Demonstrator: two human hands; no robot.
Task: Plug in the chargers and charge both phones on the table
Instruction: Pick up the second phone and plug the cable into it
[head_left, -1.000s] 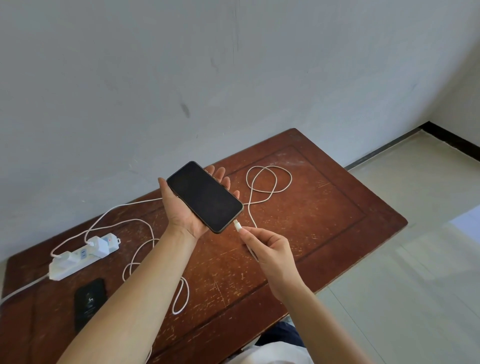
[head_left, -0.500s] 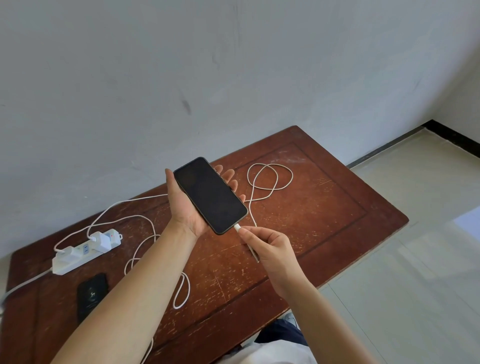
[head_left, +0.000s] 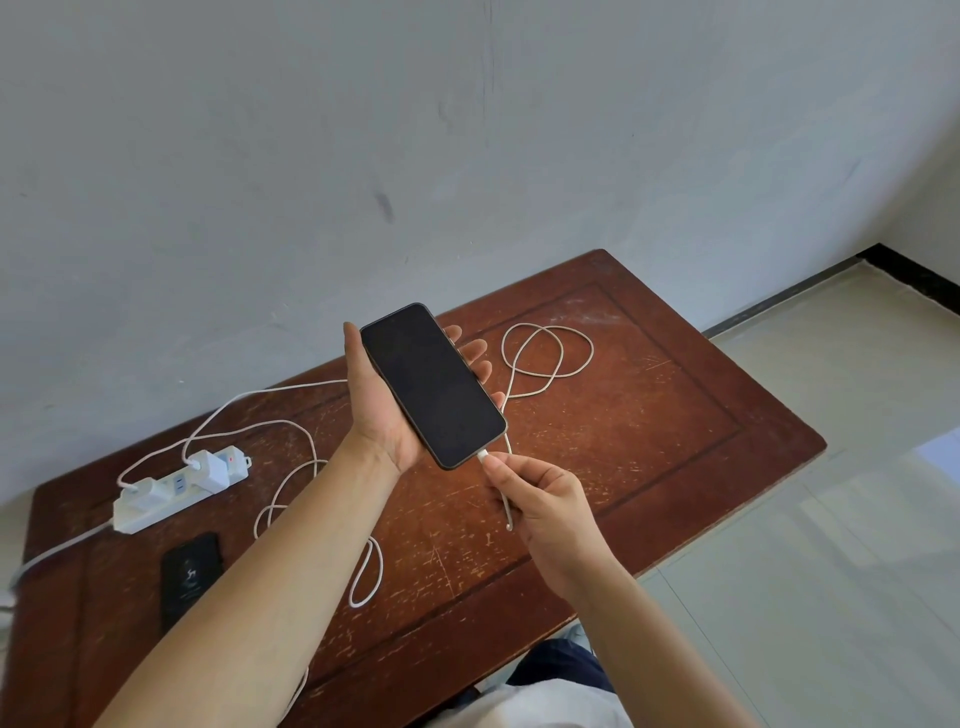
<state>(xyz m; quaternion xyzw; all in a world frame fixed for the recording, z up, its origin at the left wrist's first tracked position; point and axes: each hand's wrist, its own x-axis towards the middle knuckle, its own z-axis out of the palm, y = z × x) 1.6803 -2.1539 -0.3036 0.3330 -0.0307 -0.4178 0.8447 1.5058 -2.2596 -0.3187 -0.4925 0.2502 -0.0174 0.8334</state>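
Above the wooden table (head_left: 649, 441) we hold a black smartphone (head_left: 432, 385), screen up and dark, lying tilted across our left hand (head_left: 387, 410); the palm cups it from beneath, the thumb runs along its left edge, and the fingertips show past its right edge. At the phone's lower end our right hand (head_left: 545, 504) pinches the white plug (head_left: 483, 457) of a charging cable (head_left: 548, 364) between thumb and forefinger, the other fingers curled in. The plug meets the phone's bottom edge; whether it is fully seated we cannot tell.

From the plug the cable drops past our right hand, then rises to a loose loop lying on the table behind the phone, and runs on leftward to the white power strip (head_left: 174, 491) near the table's left end. Two white charger bricks sit in the strip, the right charger (head_left: 210, 467) and the left charger (head_left: 145, 488), each with a cable leaving it. The second cable (head_left: 291, 488) coils across the table under our left forearm.

Just in front of the strip a second phone (head_left: 189, 574), black, lies flat on the table, apart from both hands.
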